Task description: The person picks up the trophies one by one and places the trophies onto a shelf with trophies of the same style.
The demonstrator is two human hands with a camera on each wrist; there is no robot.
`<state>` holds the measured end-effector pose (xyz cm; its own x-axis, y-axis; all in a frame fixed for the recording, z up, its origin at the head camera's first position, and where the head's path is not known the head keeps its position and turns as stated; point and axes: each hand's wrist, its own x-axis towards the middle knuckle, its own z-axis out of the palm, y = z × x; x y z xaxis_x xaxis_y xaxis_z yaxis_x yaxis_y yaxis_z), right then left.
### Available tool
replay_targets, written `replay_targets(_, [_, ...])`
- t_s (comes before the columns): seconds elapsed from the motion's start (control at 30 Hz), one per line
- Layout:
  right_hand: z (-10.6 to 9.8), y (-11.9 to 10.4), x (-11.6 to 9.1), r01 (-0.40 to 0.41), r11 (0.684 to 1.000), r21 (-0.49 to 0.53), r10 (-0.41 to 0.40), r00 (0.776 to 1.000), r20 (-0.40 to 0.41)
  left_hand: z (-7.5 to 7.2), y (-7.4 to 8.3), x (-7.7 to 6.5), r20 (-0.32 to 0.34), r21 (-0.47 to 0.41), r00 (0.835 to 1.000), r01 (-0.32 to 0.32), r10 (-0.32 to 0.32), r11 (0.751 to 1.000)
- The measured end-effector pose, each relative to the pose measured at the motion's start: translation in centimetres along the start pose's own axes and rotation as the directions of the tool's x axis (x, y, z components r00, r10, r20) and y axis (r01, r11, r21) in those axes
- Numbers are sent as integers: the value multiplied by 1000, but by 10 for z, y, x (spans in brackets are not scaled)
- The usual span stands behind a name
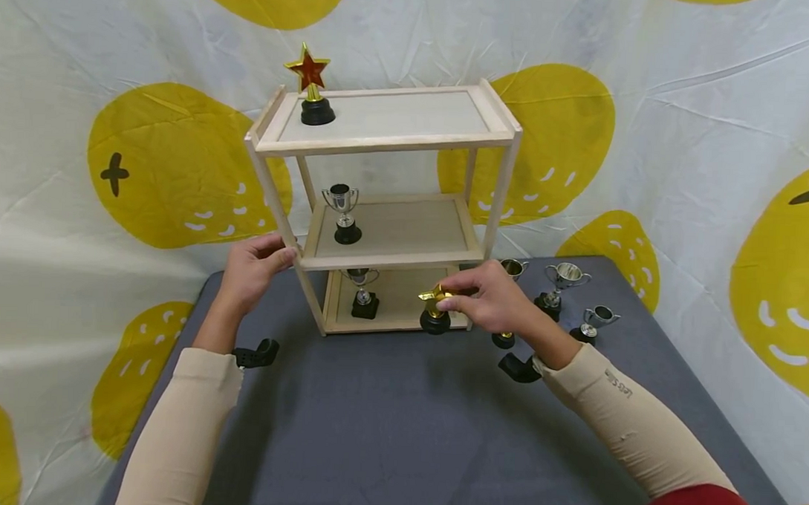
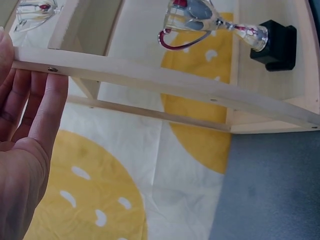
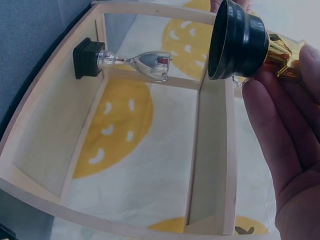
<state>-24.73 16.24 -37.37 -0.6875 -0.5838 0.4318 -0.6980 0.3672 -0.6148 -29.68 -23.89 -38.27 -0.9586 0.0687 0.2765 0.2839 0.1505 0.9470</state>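
My left hand (image 1: 250,271) grips the left front post of a pale wooden three-tier shelf (image 1: 388,142), thumb in front and fingers behind in the left wrist view. My right hand (image 1: 493,300) pinches a small gold star trophy (image 1: 435,322) by its top, its round black base hanging in front of the bottom tier. In the right wrist view that base (image 3: 237,42) shows its hollow underside. A red-and-gold star trophy (image 1: 317,111) stands at the top tier's left. Silver cup trophies stand at the left of the middle tier (image 1: 347,233) and bottom tier (image 1: 365,305).
Right of the shelf, several more trophies stand on the grey-covered table (image 1: 385,423), among them a silver cup (image 1: 567,277) and a smaller cup (image 1: 601,316). My right hand and forearm partly hide others. A patterned curtain (image 1: 703,144) hangs behind.
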Motion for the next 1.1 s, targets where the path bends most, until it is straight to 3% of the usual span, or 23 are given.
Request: replay_targets(1.1, [5, -12, 16, 82, 997, -11, -82, 997, 2, 1, 2, 0, -7, 42, 1000, 6, -5, 999])
